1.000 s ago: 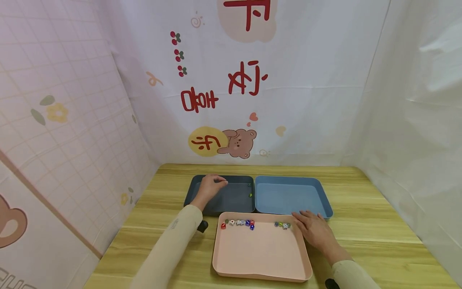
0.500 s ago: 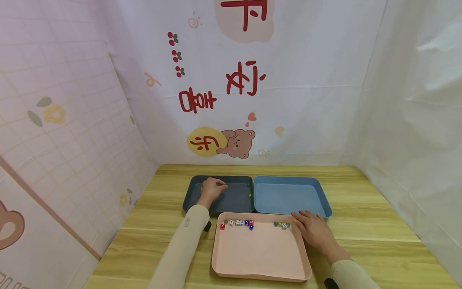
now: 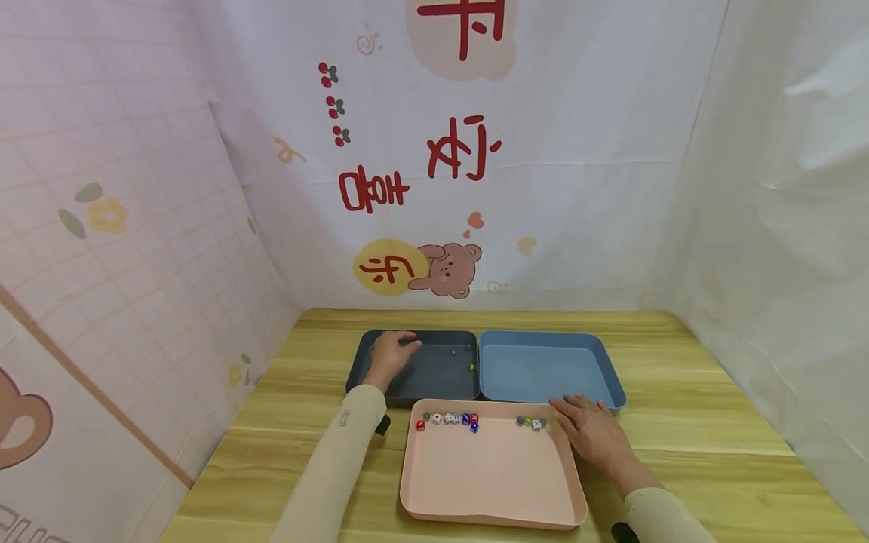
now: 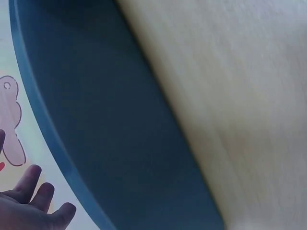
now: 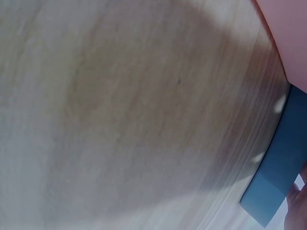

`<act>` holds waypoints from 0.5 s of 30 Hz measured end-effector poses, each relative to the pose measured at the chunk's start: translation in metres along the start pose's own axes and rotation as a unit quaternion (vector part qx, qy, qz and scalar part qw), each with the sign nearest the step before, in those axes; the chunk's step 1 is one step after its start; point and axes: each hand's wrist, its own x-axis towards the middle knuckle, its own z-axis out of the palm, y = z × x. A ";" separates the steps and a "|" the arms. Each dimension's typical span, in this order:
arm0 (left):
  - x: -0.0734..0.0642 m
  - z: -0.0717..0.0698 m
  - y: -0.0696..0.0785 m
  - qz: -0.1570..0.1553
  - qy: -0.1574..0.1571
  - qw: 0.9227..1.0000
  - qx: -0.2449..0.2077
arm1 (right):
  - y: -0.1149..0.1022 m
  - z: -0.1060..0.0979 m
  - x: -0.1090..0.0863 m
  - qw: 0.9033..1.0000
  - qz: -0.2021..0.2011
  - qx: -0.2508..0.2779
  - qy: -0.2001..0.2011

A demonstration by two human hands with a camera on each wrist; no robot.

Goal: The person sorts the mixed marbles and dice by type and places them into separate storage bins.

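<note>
My left hand (image 3: 392,356) hovers over the dark blue tray (image 3: 421,388), thumb and forefinger apart with nothing between them. In the left wrist view its spread fingertips (image 4: 43,196) show at the lower left, beyond the tray's wall. Several small greenish marbles lie in that tray's right part, among them a bluish marble (image 3: 453,352) and a yellow-green marble (image 3: 471,367). My right hand (image 3: 597,436) rests with extended fingers at the far right corner of the pink tray (image 3: 495,483). Along the pink tray's far side sit red, white and blue dice (image 3: 465,418) and several marbles (image 3: 527,421).
A lighter blue tray (image 3: 550,369) stands right of the dark one, side by side with it. Both trays stand behind the pink tray on a wood-grain table (image 3: 713,437). A white printed curtain (image 3: 577,188) hangs behind and at the sides.
My left hand's thumb and forefinger have parted, and the hand has drawn slightly left. A bluish marble now shows in the dark tray. The right hand has stayed in place.
</note>
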 end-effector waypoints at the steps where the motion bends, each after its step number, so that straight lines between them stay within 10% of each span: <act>1: 0.000 -0.002 0.000 0.000 -0.001 1.000 0.000 | 0.000 0.000 0.000 1.000 0.000 0.002 -0.002; 15: -0.006 -0.020 -0.002 0.011 -0.021 1.000 -0.007 | 0.002 0.001 0.001 1.000 -0.001 0.010 0.001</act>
